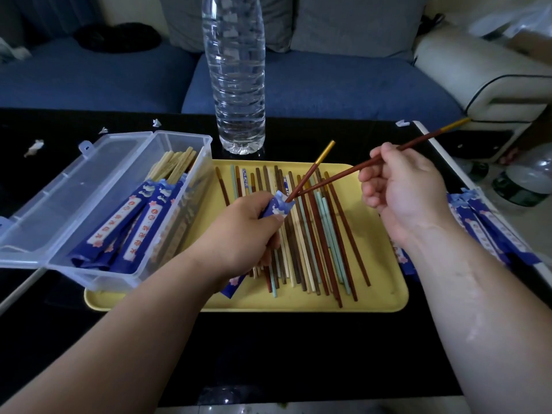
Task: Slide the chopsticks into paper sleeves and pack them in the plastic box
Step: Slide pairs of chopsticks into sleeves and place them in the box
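My left hand (248,231) grips a blue paper sleeve (278,206) above the yellow tray (385,282). One red-brown chopstick with a gold end (313,168) stands tip-down in the sleeve's mouth. My right hand (400,186) pinches a second red-brown chopstick (340,176), whose tip lies at the sleeve opening. Several loose chopsticks (316,240) in brown, cream and teal lie across the tray. The clear plastic box (119,276) stands open at the left, holding several sleeved chopsticks (137,225).
A tall clear water bottle (236,73) stands just behind the tray. A pile of blue paper sleeves (490,225) lies at the table's right edge. Paper scraps (34,147) dot the black table at the back left. A blue sofa runs behind.
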